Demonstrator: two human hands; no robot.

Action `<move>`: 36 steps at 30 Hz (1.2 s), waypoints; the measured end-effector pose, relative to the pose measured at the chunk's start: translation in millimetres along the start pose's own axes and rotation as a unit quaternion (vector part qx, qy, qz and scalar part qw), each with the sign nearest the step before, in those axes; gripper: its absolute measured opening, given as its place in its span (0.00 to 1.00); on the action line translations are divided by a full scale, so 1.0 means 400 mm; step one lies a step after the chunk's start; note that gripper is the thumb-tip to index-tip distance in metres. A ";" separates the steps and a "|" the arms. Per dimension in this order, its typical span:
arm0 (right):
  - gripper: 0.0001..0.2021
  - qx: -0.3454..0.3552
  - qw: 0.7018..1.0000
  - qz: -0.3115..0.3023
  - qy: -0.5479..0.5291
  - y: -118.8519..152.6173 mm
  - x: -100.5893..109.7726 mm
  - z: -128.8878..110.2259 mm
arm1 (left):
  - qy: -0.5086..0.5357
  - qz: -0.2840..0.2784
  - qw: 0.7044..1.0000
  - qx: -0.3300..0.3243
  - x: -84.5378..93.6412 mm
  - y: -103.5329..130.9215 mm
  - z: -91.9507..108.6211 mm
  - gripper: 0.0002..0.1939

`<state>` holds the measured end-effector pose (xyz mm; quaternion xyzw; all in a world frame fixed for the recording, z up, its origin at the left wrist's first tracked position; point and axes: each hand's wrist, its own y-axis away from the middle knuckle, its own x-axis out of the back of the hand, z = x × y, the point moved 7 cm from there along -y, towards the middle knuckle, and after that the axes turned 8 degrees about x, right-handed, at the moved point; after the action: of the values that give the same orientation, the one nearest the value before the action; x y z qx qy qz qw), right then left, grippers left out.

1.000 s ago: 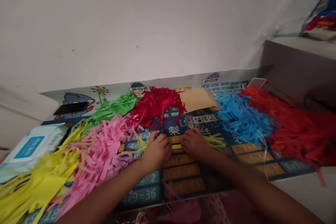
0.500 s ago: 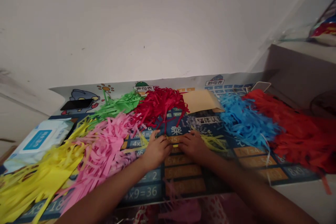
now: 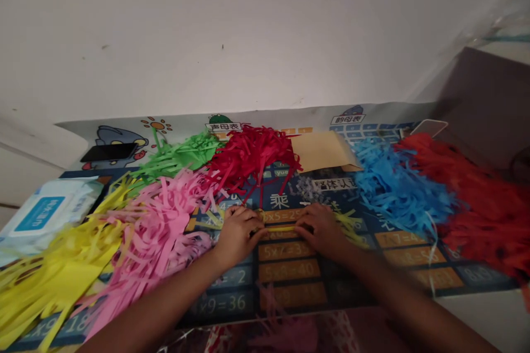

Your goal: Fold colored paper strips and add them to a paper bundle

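Low over the middle of the table, my left hand (image 3: 239, 236) and my right hand (image 3: 322, 231) face each other with fingers pinched. Between them a yellow paper tassel (image 3: 280, 228) runs as a thin, twisted band. Its cut fringe sticks out past both hands. Left of my left hand lies a pink fringed paper bundle (image 3: 165, 215), and beyond my hands a dark red one (image 3: 254, 157). A small greyish fringed piece (image 3: 308, 190) lies just behind my right hand.
Green (image 3: 182, 157) and yellow (image 3: 70, 265) fringed paper lies on the left, blue (image 3: 401, 190) and orange-red (image 3: 472, 198) on the right. A wipes pack (image 3: 49, 212), a phone (image 3: 110, 152) and a tan paper sheet (image 3: 325, 151) rest on the printed mat. A wall rises behind.
My hands have moved slightly apart and nearer to me, and a longer stretch of twisted yellow paper shows between them. The camera view has shifted a little.
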<state>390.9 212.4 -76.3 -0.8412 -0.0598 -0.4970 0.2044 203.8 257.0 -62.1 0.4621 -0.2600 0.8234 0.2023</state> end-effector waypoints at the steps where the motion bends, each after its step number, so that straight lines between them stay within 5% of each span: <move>1: 0.03 -0.014 1.000 -0.007 0.004 -0.004 -0.001 0.002 | -0.005 -0.003 1.000 0.006 -0.001 -0.002 0.002 0.06; 5: 0.02 -0.015 0.998 -0.046 0.045 -0.023 -0.001 -0.006 | -0.041 -0.017 0.999 0.004 -0.007 -0.007 0.020 0.02; 11: 0.06 0.228 0.957 -0.094 0.155 -0.024 0.002 -0.097 | -0.124 -0.023 0.980 -0.153 -0.046 0.008 0.091 0.07; 17: 0.08 0.295 0.926 -0.054 0.231 -0.036 -0.009 -0.123 | -0.144 0.055 0.975 -0.158 -0.056 -0.031 0.119 0.08; 20: 0.08 0.272 0.935 0.001 0.226 -0.041 0.038 -0.158 | -0.141 0.132 0.967 -0.168 0.014 -0.032 0.135 0.06; 23: 0.06 0.183 0.968 0.088 0.144 -0.038 0.142 -0.215 | -0.121 0.198 0.952 -0.201 0.143 0.000 0.164 0.04; 25: 0.09 0.097 0.990 0.102 0.014 -0.039 0.192 -0.234 | -0.104 0.161 0.943 -0.271 0.211 0.031 0.197 0.10; 26: 0.12 0.061 0.992 0.063 -0.089 -0.044 0.190 -0.239 | -0.108 0.152 0.938 -0.294 0.240 0.046 0.210 0.12; 28: 0.17 -0.026 0.942 -0.051 -0.332 -0.045 0.142 -0.241 | -0.106 0.137 0.933 -0.315 0.278 0.073 0.227 0.15; 30: 0.18 -0.120 0.831 -0.124 -0.529 -0.033 0.077 -0.243 | -0.094 0.136 0.935 -0.313 0.291 0.096 0.234 0.16; 32: 0.19 -0.191 0.740 -0.112 -0.635 -0.024 0.026 -0.241 | -0.077 0.138 0.941 -0.298 0.284 0.114 0.232 0.18; 36: 0.22 -0.236 0.642 -0.039 -0.729 -0.006 -0.033 -0.254 | -0.048 0.143 0.946 -0.288 0.256 0.136 0.230 0.13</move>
<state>301.0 175.0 -44.1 -0.9479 -0.1026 0.2721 -0.1302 182.5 167.2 53.9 0.3808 -0.5591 0.7104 0.1943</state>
